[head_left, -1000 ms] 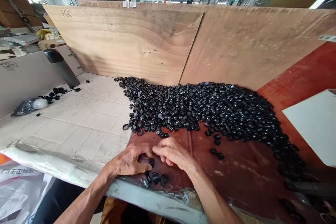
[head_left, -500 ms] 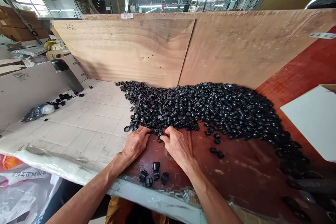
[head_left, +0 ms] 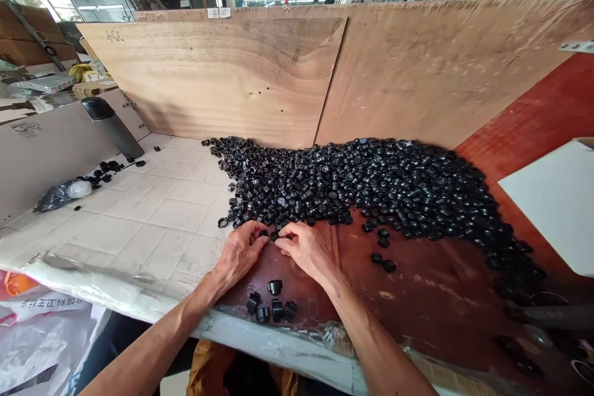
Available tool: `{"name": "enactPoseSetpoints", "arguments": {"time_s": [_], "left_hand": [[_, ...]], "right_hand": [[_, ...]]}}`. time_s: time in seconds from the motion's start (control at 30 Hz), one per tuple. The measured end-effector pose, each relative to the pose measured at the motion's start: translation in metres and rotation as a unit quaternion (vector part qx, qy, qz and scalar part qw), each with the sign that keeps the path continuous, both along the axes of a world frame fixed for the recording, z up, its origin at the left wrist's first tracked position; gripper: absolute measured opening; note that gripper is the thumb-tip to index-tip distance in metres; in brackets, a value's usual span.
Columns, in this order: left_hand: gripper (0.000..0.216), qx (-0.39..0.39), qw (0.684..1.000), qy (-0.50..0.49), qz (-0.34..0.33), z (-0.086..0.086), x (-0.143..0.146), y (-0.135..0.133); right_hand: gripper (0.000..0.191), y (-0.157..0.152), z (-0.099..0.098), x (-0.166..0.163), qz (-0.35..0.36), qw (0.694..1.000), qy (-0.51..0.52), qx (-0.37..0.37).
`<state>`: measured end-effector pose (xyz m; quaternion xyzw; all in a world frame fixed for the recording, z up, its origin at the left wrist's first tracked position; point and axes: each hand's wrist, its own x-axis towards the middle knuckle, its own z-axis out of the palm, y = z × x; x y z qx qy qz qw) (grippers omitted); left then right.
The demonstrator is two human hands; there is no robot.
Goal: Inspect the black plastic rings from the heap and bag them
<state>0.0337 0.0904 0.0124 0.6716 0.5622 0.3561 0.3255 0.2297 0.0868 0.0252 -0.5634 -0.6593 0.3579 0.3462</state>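
Observation:
A big heap of small black plastic rings [head_left: 371,192] lies across the table against the wooden boards. My left hand [head_left: 241,250] and my right hand [head_left: 304,247] rest at the heap's near edge, fingertips almost meeting. Both hands have their fingers curled and pinched round small black rings [head_left: 273,235] between them. Just behind my wrists, near the table's front edge, stands a little group of several black rings [head_left: 273,303].
Upright plywood boards [head_left: 278,74] wall the back. A white tiled surface [head_left: 153,210] lies left, with a dark cylinder flask [head_left: 111,127], loose black parts and a plastic bag [head_left: 60,193]. A white sheet [head_left: 557,204] sits right. Two stray rings [head_left: 383,260] lie on the red-brown board.
Both hands went from the small group by the front edge forward to the heap's edge, and now draw slightly back with rings pinched between their fingertips.

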Motion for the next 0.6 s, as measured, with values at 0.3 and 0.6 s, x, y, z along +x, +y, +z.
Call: {"name": "enactPoseSetpoints", "arguments": {"time_s": [0.3,0.6], "left_hand": [[0.033,-0.192,0.923,-0.331,-0.035,0.015,-0.007,-0.026],[0.029,-0.18,0.901,-0.389,-0.064,0.015,-0.005,-0.025]], "right_hand": [[0.025,-0.011,0.005,-0.011,0.069,0.992,0.107,-0.017],[0.019,-0.006,0.006,-0.007,0.045,0.986,0.16,-0.003]]}}
